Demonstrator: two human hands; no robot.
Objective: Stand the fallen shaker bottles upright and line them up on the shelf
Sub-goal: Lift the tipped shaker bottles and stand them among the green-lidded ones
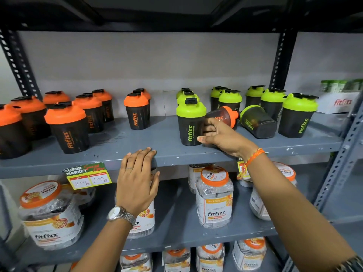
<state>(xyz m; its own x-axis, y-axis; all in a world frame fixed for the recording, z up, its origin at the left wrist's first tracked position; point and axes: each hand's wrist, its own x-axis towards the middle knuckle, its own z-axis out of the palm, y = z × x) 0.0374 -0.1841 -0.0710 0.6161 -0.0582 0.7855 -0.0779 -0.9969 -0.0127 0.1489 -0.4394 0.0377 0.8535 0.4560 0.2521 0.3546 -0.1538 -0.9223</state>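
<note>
On the grey shelf [137,154] stand black shaker bottles: orange-lidded ones [66,126] at the left and middle, green-lidded ones [298,116] at the right. My right hand [218,137] grips a fallen orange-lidded shaker [224,114], which lies tilted with its lid pointing right, just behind an upright green-lidded shaker [190,122]. Another green-lidded shaker [257,121] lies on its side to the right, base toward me. My left hand [137,179] rests flat on the shelf's front edge, fingers apart, holding nothing.
Black slotted uprights [17,61] frame the rack. A price tag [87,176] hangs from the shelf edge. Clear jars with orange lids [215,195] fill the lower shelves. A white carton [337,103] sits at the far right.
</note>
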